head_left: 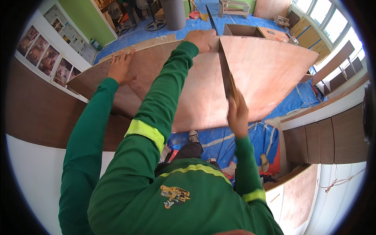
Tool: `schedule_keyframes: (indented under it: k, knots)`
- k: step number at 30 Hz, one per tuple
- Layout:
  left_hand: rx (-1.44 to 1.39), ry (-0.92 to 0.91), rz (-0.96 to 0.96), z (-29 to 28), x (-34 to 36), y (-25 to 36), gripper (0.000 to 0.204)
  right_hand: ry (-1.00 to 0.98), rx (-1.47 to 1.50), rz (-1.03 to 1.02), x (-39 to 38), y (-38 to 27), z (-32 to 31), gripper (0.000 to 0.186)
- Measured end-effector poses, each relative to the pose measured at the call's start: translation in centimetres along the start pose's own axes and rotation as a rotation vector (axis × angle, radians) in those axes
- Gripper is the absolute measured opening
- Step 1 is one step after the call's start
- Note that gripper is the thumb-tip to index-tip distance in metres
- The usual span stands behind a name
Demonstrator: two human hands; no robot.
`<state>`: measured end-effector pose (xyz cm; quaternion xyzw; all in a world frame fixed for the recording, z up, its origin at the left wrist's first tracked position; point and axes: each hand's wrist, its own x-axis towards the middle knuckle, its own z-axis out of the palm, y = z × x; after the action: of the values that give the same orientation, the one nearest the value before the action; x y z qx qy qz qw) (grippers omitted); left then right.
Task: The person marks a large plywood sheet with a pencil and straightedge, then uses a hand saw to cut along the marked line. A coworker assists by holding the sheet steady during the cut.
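A large reddish-brown plywood panel [178,92] stands tilted in front of me, with a thin line running down its face. My left hand [200,41] grips its top edge right beside the saw. In my right hand [238,117] is a handsaw [225,64], held by its wooden handle. The blade crosses the panel's top edge, its tip pointing away from me; how deep it sits in the wood I cannot make out. On the left, another person's hand [122,69], in a green sleeve, lies spread against the panel.
Blue tarp [225,143] covers the floor, where a shoe [194,136] shows below the panel. Beyond stand a grey bin [172,15], a fan [156,23] and an open wooden cabinet box [244,30]. Brown cabinets [319,137] line the right, a photo-hung wall [58,55] the left.
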<state>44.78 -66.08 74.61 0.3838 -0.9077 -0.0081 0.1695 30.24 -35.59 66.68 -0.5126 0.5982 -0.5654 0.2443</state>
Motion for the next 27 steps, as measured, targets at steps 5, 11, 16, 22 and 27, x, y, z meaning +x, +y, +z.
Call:
schedule_keyframes:
  k: [5, 11, 16, 22, 27]
  knots:
    - [0.009, -0.035, -0.008, -0.5, 0.8, -0.3, 0.055, -0.034, 0.053, -0.087, 8.7, 0.8, 3.6, 0.044]
    - [-0.002, -0.045, 0.004, -0.6, 1.1, -0.7, 0.055, -0.009, -0.058, -0.170, 4.2, -2.6, 0.7, 0.042]
    - [0.006, -0.044, -0.002, -0.4, 1.2, -0.6, 0.054, -0.146, -0.087, 0.192, -13.4, -2.0, -7.5, 0.047]
    - [0.008, -0.026, -0.011, 0.0, 0.8, -0.5, 0.054, -0.090, -0.108, 0.127, -20.1, -1.8, -10.7, 0.048]
    - [0.007, -0.027, -0.012, -0.2, 0.5, 0.0, 0.054, -0.083, -0.081, 0.026, -1.7, -0.1, -1.6, 0.045]
